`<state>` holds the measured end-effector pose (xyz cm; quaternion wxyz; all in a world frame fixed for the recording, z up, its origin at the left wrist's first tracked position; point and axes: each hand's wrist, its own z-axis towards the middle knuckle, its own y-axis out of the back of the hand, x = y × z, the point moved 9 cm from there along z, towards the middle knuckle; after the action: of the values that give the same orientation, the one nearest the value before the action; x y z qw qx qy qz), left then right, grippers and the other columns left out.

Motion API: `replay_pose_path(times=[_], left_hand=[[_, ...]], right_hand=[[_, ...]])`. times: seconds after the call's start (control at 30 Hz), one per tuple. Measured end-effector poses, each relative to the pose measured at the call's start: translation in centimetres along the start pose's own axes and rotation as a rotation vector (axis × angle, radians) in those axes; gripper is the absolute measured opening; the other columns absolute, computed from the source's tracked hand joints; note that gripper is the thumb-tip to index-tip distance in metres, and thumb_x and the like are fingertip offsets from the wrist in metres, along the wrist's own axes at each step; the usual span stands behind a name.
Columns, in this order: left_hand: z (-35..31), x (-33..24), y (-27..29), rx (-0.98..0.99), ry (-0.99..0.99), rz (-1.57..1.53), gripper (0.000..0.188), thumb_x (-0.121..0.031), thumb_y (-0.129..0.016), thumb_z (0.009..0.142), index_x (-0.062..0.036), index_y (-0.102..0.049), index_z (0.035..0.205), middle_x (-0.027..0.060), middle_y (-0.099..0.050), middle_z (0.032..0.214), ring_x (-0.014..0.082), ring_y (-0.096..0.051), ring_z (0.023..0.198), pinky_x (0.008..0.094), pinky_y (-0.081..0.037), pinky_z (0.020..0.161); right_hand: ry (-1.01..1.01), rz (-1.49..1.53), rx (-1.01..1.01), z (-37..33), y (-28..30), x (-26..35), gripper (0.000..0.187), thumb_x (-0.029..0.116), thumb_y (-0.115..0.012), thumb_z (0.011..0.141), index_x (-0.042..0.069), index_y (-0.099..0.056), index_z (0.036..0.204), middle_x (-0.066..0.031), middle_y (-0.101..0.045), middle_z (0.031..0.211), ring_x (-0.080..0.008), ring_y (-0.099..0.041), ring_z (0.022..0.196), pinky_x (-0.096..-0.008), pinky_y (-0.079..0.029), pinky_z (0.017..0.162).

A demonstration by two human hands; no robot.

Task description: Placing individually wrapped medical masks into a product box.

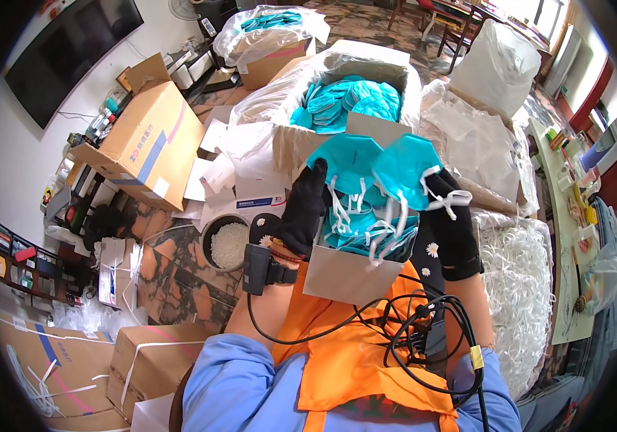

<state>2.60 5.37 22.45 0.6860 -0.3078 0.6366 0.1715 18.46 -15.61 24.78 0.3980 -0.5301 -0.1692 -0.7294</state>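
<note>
Since both hands are busy, what matters here is how the two teal masks sit between them. The left hand [302, 207], in a black glove, is closed on the outer edge of the left mask [348, 160], which lies just to its right and runs roughly side to side. The right hand [446, 229], gloved too, looks closed on the outer edge of the right mask [406, 164]; straps [448, 198] cover some of the fingers, so I can't tell the exact grip. That one leans, sloping down toward the right hand. Their inner edges come together midway, touching or overlapping, hard to say which. So each hand is nearest its own mask.

Both masks are held up over the far side of a small open carton [351, 277], right in front of the orange apron [366, 360]. More strapped masks [387, 243] are jumbled inside it, between the two wrists. Straight beyond is the big plastic-lined box of loose masks [290, 147], well past either hand's fingers.
</note>
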Motion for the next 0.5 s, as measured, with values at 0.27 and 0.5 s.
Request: replay_pose_path(times=[0.27,0.5], left_hand=[[-1.1,0.2,-2.8,0.176,0.012,0.339,0.053,-0.01,-0.053,0.097,0.0008,-0.036,0.146,0.0119,-0.059,0.1,0.0179,-0.057,0.076,0.0318,-0.049,0.072],[-2.0,0.7,-4.2,0.229,0.102,-0.26,0.047,-0.031,-0.052,0.102,-0.0004,-0.048,0.137,0.0048,-0.064,0.112,0.0132,-0.061,0.095,0.0297,-0.048,0.084]], right_hand=[[-0.369,0.069,-0.098,1.1,-2.9,-2.6,0.03,0.025,-0.06,0.095,0.004,-0.064,0.116,-0.0001,-0.067,0.091,-0.0077,-0.061,0.076,-0.0232,-0.048,0.066],[-0.378,0.019,-0.103,1.1,-3.9,-3.7,0.023,0.014,-0.063,0.093,0.003,-0.064,0.113,-0.002,-0.067,0.09,-0.0089,-0.061,0.071,-0.0227,-0.049,0.062]])
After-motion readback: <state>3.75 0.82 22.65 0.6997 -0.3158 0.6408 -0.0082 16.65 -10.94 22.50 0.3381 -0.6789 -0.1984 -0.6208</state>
